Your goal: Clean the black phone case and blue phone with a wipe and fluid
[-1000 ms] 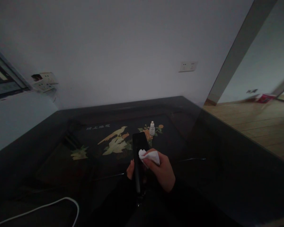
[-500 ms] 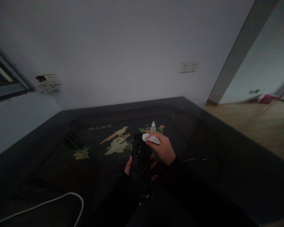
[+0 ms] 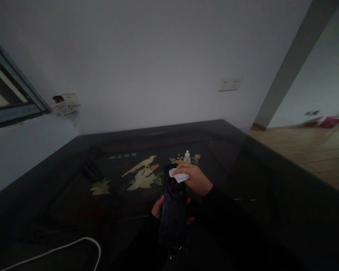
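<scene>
The black phone [image 3: 173,222] is held up over the near part of the desk [image 3: 228,150], its back with the dark round ring [image 3: 171,192] facing up; a second ago it was seen nearly edge-on, tilted, and half a second ago it had already been turned this way. The left hand [image 3: 157,207] has its grip wrapped about the phone, thumb at the nine o'clock edge, fingertips at the three o'clock edge. The right hand [image 3: 197,178] has its grip pinched on a white cloth [image 3: 181,177], which now lies against the phone's twelve o'clock end, over the upper part of the ring; half a second ago it was higher, nearer the top right corner. Something shiny at the six o'clock end is too dark to make out. At one o'clock from the phone stands the small dropper bottle [image 3: 187,156], upright, its lower part hidden behind the right hand, whereas a second ago it showed whole. The bird inlay [image 3: 142,171] lies towards eleven o'clock, and a white cable [image 3: 60,247] curves between eight and nine o'clock.
</scene>
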`<state>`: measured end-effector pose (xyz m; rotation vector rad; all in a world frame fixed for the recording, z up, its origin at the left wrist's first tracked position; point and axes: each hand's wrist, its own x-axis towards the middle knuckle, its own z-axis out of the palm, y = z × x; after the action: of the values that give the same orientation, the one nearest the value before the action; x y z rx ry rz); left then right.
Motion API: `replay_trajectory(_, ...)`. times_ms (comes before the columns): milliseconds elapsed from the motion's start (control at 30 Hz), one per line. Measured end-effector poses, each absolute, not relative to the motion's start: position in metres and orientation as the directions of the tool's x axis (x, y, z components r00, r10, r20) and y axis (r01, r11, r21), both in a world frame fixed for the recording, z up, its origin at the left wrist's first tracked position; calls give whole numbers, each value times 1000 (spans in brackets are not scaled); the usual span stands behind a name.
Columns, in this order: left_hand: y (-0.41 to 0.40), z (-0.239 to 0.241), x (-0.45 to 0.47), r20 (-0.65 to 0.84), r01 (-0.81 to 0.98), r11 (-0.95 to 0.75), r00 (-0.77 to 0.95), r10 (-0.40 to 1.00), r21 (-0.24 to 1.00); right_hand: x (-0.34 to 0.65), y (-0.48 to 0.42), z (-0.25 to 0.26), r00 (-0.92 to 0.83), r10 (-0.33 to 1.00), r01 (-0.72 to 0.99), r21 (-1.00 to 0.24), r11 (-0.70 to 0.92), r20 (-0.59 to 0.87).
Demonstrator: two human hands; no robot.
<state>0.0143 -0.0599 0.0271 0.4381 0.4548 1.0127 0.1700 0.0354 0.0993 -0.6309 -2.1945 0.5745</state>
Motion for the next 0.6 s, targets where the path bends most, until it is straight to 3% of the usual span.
replay_trajectory(167,-57,34,19,-128,-705,572,577,806,419,164,31,103,-587,591,258,-563,785,553)
replay_trajectory(333,-60,28,14,-86,-724,424,454,887,544,159,26,110,-603,575,281,-527,802,554)
replay_trajectory(600,-53,24,22,-96,-719,431,457,884,545,170,32,109,-560,625,292,-577,763,544)
